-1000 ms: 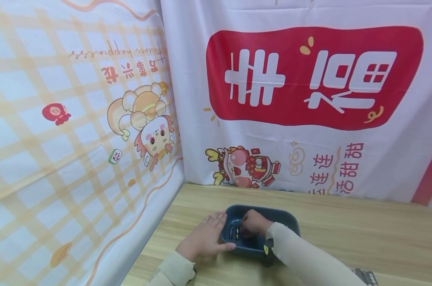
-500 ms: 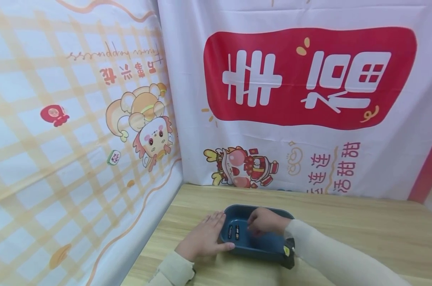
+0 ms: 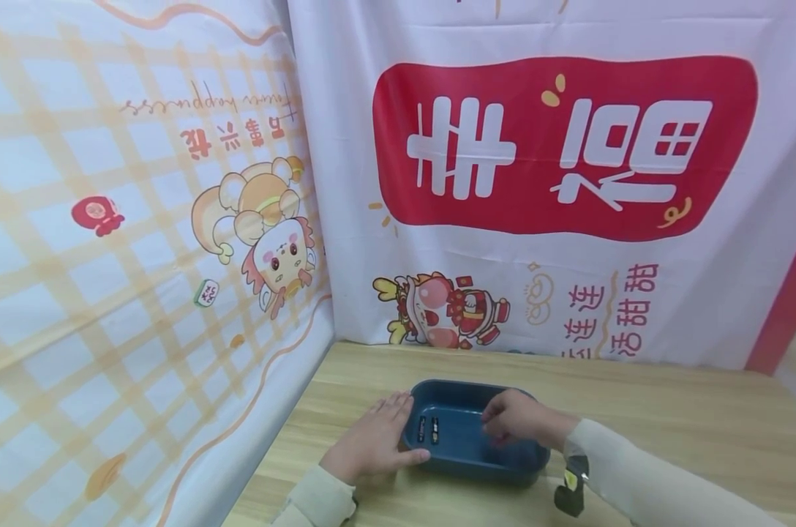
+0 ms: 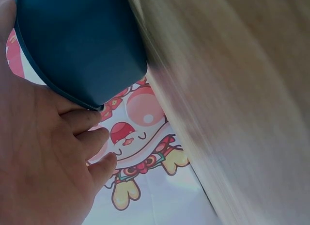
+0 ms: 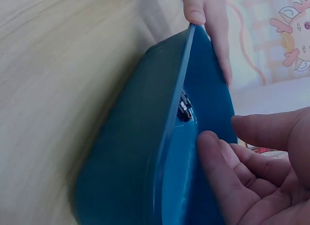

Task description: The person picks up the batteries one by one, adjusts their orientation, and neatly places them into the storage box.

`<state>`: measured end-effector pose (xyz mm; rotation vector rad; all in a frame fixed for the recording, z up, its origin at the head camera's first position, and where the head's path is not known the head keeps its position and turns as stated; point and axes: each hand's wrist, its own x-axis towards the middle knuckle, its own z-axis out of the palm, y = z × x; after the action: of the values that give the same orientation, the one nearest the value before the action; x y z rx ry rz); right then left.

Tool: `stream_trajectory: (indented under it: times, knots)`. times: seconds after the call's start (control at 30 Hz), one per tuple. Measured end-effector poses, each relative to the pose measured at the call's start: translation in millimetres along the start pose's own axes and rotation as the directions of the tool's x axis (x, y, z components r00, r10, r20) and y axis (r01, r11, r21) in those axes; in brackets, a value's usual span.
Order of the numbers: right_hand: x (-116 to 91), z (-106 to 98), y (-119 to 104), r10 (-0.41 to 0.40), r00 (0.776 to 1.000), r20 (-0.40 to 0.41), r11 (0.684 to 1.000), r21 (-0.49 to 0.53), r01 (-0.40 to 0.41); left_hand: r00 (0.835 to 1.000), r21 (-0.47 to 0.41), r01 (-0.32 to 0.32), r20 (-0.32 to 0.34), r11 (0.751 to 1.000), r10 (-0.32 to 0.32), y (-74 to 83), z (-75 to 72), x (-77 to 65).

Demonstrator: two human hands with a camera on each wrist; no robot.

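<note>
Screened corner: wooden table (image 3: 648, 417), printed hangings (image 3: 543, 176)

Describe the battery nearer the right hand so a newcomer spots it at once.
On the wooden table, the left hand rests against a blue bin. Inside, near that hand, two small dark batteries lie side by side. The wanted battery is farther from that hand, nearer the right hand.

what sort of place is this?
Likely a makeshift tabletop filming corner: pale wood-grain table, white cloth backdrop printed in red, white orange-checked sheet hung on the left.
</note>
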<state>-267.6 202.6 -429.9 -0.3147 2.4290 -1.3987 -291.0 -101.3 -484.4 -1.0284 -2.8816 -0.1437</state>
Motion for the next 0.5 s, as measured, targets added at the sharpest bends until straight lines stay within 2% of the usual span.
stream_trajectory:
  times: [0.23, 0.5]
  knots:
    - [-12, -11, 3, -0.019, 1.000, -0.008, 0.998, 0.051, 0.020, 1.000, -0.003, 0.016, 0.013, 1.000, -0.016, 0.4, 1.8, -0.1]
    - [-25, -24, 5, 0.038, 0.997, -0.068, 0.999, 0.016, -0.037, 1.000, -0.002, 0.021, 0.020, 1.000, -0.021, 0.0, 1.7, 1.1]
